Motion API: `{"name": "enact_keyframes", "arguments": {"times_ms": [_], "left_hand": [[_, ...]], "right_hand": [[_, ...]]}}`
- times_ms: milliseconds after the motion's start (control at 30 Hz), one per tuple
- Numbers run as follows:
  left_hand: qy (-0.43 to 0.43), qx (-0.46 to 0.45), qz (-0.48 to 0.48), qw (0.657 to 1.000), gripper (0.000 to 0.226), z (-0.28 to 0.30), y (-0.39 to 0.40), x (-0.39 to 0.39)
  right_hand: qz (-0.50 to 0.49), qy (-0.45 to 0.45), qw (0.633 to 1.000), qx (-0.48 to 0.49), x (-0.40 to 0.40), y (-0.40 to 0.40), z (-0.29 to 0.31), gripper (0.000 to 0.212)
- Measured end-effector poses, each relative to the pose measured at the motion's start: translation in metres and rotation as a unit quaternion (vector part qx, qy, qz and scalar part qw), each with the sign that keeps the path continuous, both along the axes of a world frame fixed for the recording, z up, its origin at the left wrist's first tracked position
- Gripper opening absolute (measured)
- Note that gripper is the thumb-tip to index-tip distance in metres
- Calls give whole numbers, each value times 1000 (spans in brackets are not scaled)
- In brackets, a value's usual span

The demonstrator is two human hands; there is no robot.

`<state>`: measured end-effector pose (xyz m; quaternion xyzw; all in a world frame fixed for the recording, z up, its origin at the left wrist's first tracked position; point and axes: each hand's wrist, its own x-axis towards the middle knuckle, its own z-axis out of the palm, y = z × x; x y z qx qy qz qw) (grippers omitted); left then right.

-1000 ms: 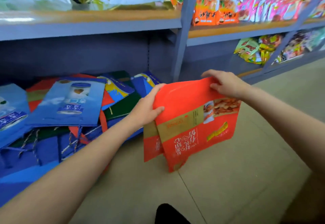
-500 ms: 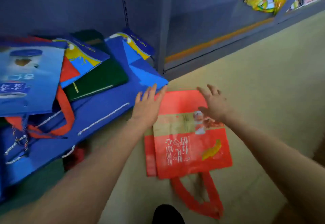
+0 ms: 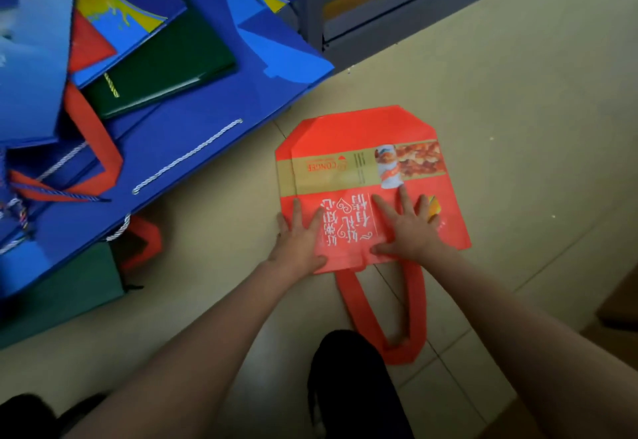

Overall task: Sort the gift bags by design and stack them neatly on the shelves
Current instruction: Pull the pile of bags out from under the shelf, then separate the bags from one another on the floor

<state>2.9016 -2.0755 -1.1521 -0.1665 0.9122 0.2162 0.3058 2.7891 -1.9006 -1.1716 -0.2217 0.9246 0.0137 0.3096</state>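
A red gift bag (image 3: 359,135) with a gold band and white lettering lies flat on the floor in the middle of the view, its red handles (image 3: 390,321) trailing toward me. My left hand (image 3: 300,238) presses flat on the bag's near left corner with straight fingers. Beside it, my right hand (image 3: 409,228) presses flat on the near right part, fingers spread. To the left a loose pile spills from the bottom shelf: a large blue bag (image 3: 193,128) with white cord handles, a dark green bag (image 3: 165,66) and a blue-and-yellow bag (image 3: 124,7).
A grey shelf upright (image 3: 312,0) and the base of a neighbouring shelf unit (image 3: 414,3) stand at the top. Beige floor tiles (image 3: 535,110) stretch to the right. A teal bag (image 3: 69,290) lies at the pile's near edge. My dark shoe (image 3: 348,376) is below the handles.
The red bag went from held up in both hands to lying flat on the floor. Both hands slid from its far edge to its near edge, pressing it down. My view tilted downward.
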Motion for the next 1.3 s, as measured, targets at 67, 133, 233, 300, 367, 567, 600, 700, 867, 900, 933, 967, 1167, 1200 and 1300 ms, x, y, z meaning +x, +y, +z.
{"name": "enact_keyframes", "arguments": {"times_ms": [67,133,233,300,367,567,600,700,867,900,933,967,1167,1200,1300], "left_hand": [[12,9,15,1000,98,-1,-5,1],[11,12,-2,1000,101,-3,-8,5],[-1,-35,-69,997,99,-8,-2,13],[-13,-56,-65,996,93,-10,2,12],[-14,-56,-45,997,90,-10,2,7],[50,-43,15,998,81,-8,-11,-3],[65,-39,36,997,79,-5,-14,-4],[84,-17,73,994,81,-1,-18,-12],[91,-29,45,994,84,-1,-1,-5],[89,-40,35,995,83,-2,4,1],[77,-52,23,995,83,-3,7,8],[55,-62,10,996,85,-4,10,14],[44,-109,-34,992,68,-10,-2,26],[59,-120,-50,990,63,-10,-5,24],[75,-123,-69,987,54,-8,-9,17]], "right_hand": [[10,0,1000,-5,-2,-6,-1,105],[36,-9,999,-20,1,-8,1,104],[99,-8,995,-22,5,2,1,108],[16,18,1000,-11,-2,21,3,110],[-117,33,992,-14,-18,46,3,112],[-79,14,996,-49,-38,53,7,108],[-77,30,995,-60,-40,46,8,105],[-98,96,986,-99,-50,30,19,93],[-93,110,985,-93,-55,27,37,81],[-95,106,986,-85,-52,31,36,78],[-97,97,988,-75,-49,35,34,76],[-101,88,989,-63,-45,38,33,73],[94,43,994,-44,0,13,26,84],[124,25,991,-34,7,6,23,86],[142,30,989,10,14,-4,14,88]]}}
